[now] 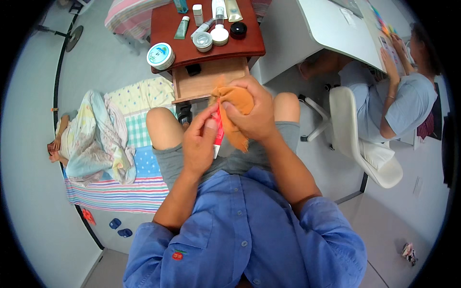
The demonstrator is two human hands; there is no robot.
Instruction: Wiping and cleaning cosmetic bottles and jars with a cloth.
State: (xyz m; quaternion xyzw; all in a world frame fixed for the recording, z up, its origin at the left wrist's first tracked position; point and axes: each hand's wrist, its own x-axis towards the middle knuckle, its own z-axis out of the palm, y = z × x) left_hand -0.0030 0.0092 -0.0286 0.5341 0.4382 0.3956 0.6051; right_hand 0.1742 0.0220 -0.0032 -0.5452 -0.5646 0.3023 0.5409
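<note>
Above my lap, my right hand point(255, 111) grips a bunched orange cloth point(236, 99) with frayed edges, one end hanging toward my shorts. My left hand point(201, 138) pinches a slim red and white tube or packet point(219, 129) between thumb and fingers; it bears writing. The tube's upper end meets the cloth, and its tip is hidden there. Just beyond both hands, the wooden drawer point(205, 77) of a red-brown cabinet point(230, 48) is pulled out, with a small black item point(193, 69) inside.
A round white tub point(160, 56), a black-lidded jar point(238, 30) and several tubes and jars stand on the cabinet. Left, a person lies under a blanket point(86, 144) on floor mats point(144, 158). Right, another person sits on a white chair point(345, 129) at a white desk point(335, 25).
</note>
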